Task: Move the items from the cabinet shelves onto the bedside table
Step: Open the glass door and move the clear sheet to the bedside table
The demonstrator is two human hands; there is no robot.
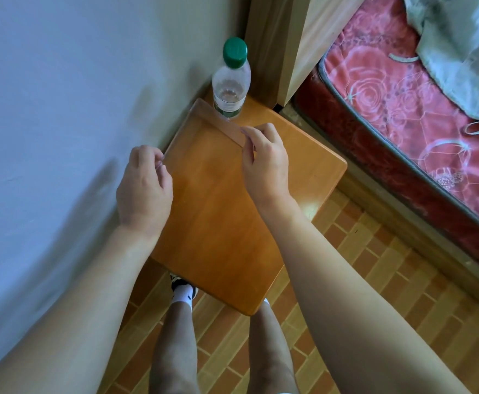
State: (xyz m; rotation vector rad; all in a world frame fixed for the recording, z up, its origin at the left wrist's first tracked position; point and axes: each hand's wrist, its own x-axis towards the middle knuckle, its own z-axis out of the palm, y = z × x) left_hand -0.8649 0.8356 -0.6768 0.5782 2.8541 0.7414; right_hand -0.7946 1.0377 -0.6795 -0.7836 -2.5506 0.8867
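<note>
Clear plastic green-capped bottle (pixel 231 81) upright at far corner of orange wooden bedside table (pixel 232 223), red floral mattress (pixel 403 115) to right.
</note>
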